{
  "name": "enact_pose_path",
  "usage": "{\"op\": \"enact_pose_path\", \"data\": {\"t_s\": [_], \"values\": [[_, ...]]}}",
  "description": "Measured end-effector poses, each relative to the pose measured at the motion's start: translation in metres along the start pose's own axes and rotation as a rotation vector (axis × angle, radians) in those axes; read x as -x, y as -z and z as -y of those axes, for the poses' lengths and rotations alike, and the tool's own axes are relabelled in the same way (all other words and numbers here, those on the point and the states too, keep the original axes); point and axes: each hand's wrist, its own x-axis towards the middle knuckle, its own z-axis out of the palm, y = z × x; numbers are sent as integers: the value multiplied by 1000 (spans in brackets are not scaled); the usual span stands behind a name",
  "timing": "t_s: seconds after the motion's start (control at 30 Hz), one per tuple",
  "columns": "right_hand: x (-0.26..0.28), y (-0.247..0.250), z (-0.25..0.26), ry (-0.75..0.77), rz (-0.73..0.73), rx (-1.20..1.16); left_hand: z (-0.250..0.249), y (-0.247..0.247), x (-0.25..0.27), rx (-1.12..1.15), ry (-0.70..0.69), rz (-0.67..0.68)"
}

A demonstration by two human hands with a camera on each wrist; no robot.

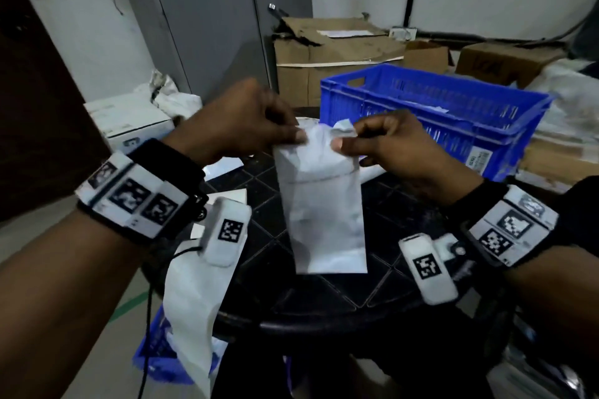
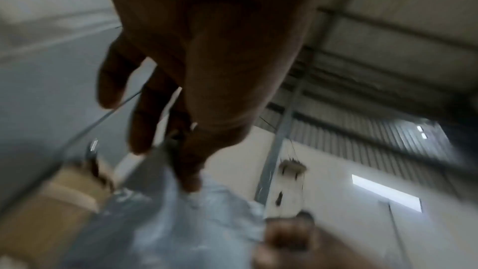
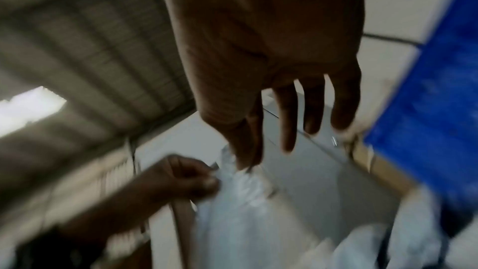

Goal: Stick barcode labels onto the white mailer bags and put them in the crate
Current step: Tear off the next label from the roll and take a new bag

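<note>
A white mailer bag [image 1: 324, 210] hangs upright in the air above the black table [image 1: 340, 298]. My left hand [image 1: 259, 126] pinches its top left edge between thumb and forefinger. My right hand [image 1: 382, 142] pinches the top right edge, where a crumpled flap [image 1: 343, 129] sticks up. The blurred left wrist view has the left hand [image 2: 186, 173] pinching the bag [image 2: 165, 230], with the right hand's fingertips [image 2: 287, 236] low down. In the right wrist view my right hand [image 3: 245, 159] pinches the bag [image 3: 248, 212]. A blue crate [image 1: 447, 113] stands behind the hands, at the right.
A long white strip of label backing [image 1: 194, 301] trails off the table's left edge. White sheets [image 1: 227, 168] lie on the table behind the left hand. Cardboard boxes [image 1: 334, 52] are stacked behind the crate, and a white box [image 1: 129, 120] sits at the left.
</note>
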Motion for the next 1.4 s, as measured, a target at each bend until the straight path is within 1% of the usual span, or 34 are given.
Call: {"op": "enact_pose_path", "data": {"t_s": [0.03, 0.07, 0.1, 0.13, 0.17, 0.27, 0.33, 0.37, 0.4, 0.43, 0.47, 0.53, 0.57, 0.6, 0.63, 0.7, 0.73, 0.8, 0.83, 0.9, 0.97, 1.03, 1.1, 1.13, 1.17, 1.2, 1.27, 1.33, 1.37, 1.4], "values": [[1, 2, -1, 26, -5, 31, 0, 0, 0, -39, -1, -52], [3, 4, 1, 53, 14, 90, 1, 0, -1, -70, -11, -77], [5, 4, 1, 48, 34, 122, 3, 0, -1, -52, -25, -80], [6, 4, 1, 32, 53, 115, 0, 2, -1, 39, -28, -56], [7, 3, 2, 26, 56, 80, -4, 2, 0, 57, -43, -21], [7, 1, 8, 22, 50, -27, -5, -1, 1, -121, -33, 15], [9, 0, 17, 25, 37, 34, -7, -2, 1, -6, -4, 48], [9, 0, 18, 28, 28, 79, -8, -4, 1, -20, 7, 31], [9, 0, 19, 30, 23, 105, -7, -6, 1, -49, 11, -14], [10, 0, 19, 30, 20, 102, -4, -9, 2, -77, 13, -36], [9, 0, 19, 34, 10, 85, 0, -9, 2, -49, 17, -16], [10, 0, 18, 17, 24, 64, -1, -11, 3, 90, 39, -6], [12, 0, 18, 11, 40, 79, 0, -13, 2, 82, 60, -44], [13, 0, 18, 3, 53, 105, -1, -15, 2, 116, 118, -100], [14, 0, 17, -5, 60, 114, 1, -17, 3, 124, 114, -119], [14, -1, 16, -7, 90, 73, -6, -16, 5, 312, 135, -75], [15, -1, 15, -20, 116, 38, -5, -18, 4, 379, 154, -98], [17, -2, 12, -50, 159, -28, -5, -20, 2, 398, 185, -177], [17, -2, 10, -62, 176, -65, -7, -21, 2, 464, 194, -189], [16, -3, 2, -103, 202, -130, -10, -19, 3, 704, 236, -203], [15, -3, -7, -155, 251, -171, -3, -19, 3, 873, 340, -242], [13, 3, -20, -207, 336, -180, 7, -26, 9, 963, 440, -271], [11, 12, -33, -249, 395, -131, 23, -40, 20, 1022, 541, -305], [9, 18, -40, -266, 407, -80, 30, -50, 29, 1040, 603, -297], [6, 23, -49, -284, 428, -26, 40, -62, 40, 1052, 669, -260], [4, 28, -58, -301, 467, 21, 45, -75, 52, 1048, 725, -205], [-2, 32, -77, -325, 567, 136, 45, -101, 78, 979, 795, -39], [-9, 28, -96, -313, 645, 358, 40, -123, 99, 862, 785, 164], [-13, 24, -104, -287, 660, 485, 39, -131, 106, 793, 765, 251], [-16, 18, -111, -257, 654, 613, 41, -140, 110, 697, 733, 301]]}}
